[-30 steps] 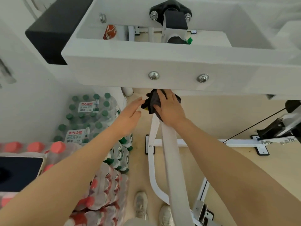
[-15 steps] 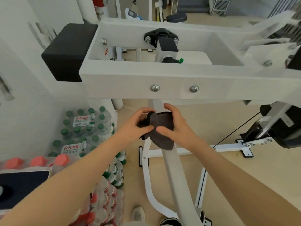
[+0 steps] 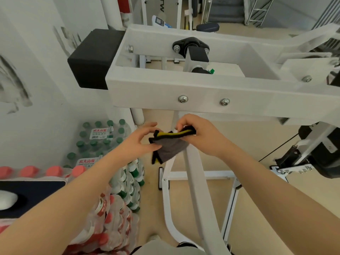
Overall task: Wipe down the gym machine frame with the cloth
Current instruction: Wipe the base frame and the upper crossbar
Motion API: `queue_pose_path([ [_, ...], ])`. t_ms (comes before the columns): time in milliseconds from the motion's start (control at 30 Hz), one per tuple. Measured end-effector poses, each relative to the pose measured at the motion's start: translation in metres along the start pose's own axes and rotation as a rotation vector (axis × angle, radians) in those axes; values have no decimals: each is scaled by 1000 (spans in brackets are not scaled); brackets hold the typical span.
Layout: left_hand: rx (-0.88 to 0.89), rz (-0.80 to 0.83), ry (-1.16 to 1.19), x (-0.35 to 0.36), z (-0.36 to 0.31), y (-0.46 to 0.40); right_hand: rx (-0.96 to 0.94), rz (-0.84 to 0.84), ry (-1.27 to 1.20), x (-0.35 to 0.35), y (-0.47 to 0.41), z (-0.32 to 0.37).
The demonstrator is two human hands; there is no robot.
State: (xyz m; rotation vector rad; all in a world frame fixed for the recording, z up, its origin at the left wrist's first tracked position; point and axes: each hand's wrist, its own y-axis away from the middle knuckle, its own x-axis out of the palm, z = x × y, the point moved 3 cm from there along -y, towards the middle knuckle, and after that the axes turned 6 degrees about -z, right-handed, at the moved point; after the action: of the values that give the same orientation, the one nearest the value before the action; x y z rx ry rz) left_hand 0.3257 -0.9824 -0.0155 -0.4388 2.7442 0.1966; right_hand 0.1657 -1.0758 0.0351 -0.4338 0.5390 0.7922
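Observation:
A grey cloth (image 3: pixel 171 147) with a yellow and black edge hangs folded between both hands, just below the white gym machine frame (image 3: pixel 202 94). My right hand (image 3: pixel 200 135) pinches the cloth's upper right edge with curled fingers. My left hand (image 3: pixel 139 142) holds the cloth's left side between thumb and fingers. The cloth is off the slanted white bar (image 3: pixel 198 190) that runs down from under the frame.
Shrink-wrapped packs of green-capped bottles (image 3: pixel 103 142) and red-capped bottles (image 3: pixel 106 223) are stacked at the left by the white wall. A black pad (image 3: pixel 93 57) caps the frame's left end. A black cable and weight parts (image 3: pixel 316 155) sit at the right.
The cloth came off the slanted bar. My left hand joined the right on it, and both now hold it in the air, refolded so its yellow edge shows. The view tilted up.

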Motion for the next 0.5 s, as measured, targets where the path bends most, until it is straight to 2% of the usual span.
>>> queue_pose_path([
  [133, 102, -22, 155, -13, -26, 15, -96, -28, -77, -8, -18, 38],
  [233, 189, -180, 277, -31, -54, 22, -162, -187, -137, -20, -36, 64],
  [300, 256, -363, 198, -51, -72, 21, -162, -281, -154, -28, -51, 79],
  [400, 342, -609, -42, -77, -101, 10, -177, -414, -84, -41, -80, 100],
  [500, 361, -692, -258, -94, -122, -12, -123, -497, 27, -54, -116, 109],
])
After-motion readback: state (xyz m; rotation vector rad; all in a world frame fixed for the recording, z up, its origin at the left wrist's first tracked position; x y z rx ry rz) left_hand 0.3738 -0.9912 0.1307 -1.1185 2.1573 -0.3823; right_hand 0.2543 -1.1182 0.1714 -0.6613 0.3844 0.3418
